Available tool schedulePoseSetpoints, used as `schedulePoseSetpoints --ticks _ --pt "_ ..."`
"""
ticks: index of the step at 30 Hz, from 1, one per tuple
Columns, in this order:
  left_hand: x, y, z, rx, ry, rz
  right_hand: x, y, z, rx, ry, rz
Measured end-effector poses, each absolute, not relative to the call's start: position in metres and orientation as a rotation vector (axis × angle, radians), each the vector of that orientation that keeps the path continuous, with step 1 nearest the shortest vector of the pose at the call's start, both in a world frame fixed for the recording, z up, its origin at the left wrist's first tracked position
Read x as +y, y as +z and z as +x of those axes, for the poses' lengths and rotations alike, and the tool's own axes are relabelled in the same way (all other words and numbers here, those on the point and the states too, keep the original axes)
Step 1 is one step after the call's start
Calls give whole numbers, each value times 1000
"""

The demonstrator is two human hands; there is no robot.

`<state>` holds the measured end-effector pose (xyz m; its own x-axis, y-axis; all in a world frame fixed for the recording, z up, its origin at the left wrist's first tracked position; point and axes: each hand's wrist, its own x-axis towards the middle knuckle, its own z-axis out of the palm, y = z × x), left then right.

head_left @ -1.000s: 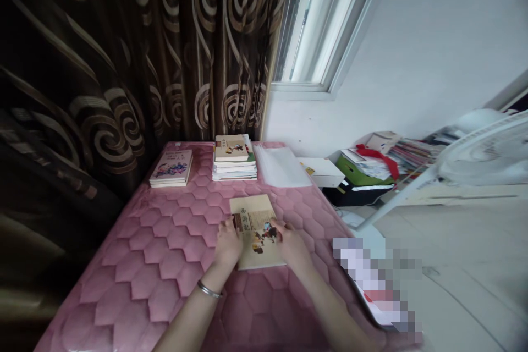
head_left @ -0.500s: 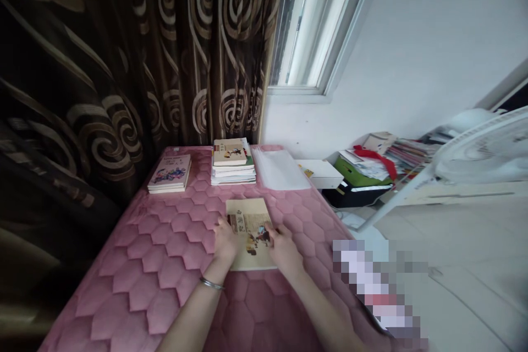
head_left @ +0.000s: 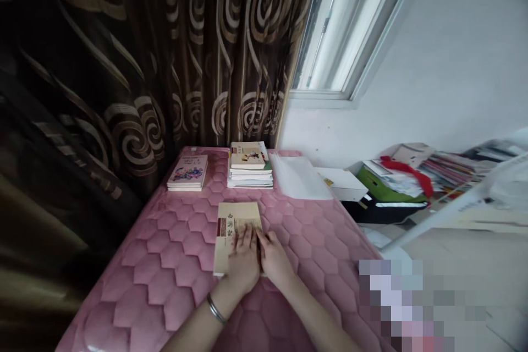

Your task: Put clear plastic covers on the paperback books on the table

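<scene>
A cream-coloured paperback book with dark Chinese characters and a brown patch on its cover lies flat on the pink quilted surface. My left hand, with a silver bangle at the wrist, lies across the cover with its fingers stretched out. My right hand is at the book's right edge, its fingers curled and gripping there, close against the left hand. The hands hide the lower right part of the cover.
Beyond the book stands a stack of books and papers; a smaller pile of books lies to its left. Right of the stack is a translucent white sheet. A dark patterned curtain hangs behind. A white fan stands at the right.
My left hand has moved from the book's left edge onto its cover, fingers flat. The right hand stays at the right edge. The view has shifted left.
</scene>
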<state>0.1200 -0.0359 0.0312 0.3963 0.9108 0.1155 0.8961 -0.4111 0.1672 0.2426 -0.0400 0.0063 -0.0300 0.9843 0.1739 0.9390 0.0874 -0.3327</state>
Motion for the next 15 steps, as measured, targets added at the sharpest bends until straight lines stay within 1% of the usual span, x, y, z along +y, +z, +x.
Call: schedulePoseSetpoints --ticks 4,6,11,15 --pt "-40 24 121 1519 274 2607 -31 11 263 -2151 53 -1862" --pt "-40 22 117 1488 280 2606 -15 18 272 -2195 48 -1889" --pt "-38 25 114 1446 291 2576 41 34 279 -2197 190 -2035" --pt "-40 27 115 1442 286 2571 62 39 276 -2160 258 -2103"
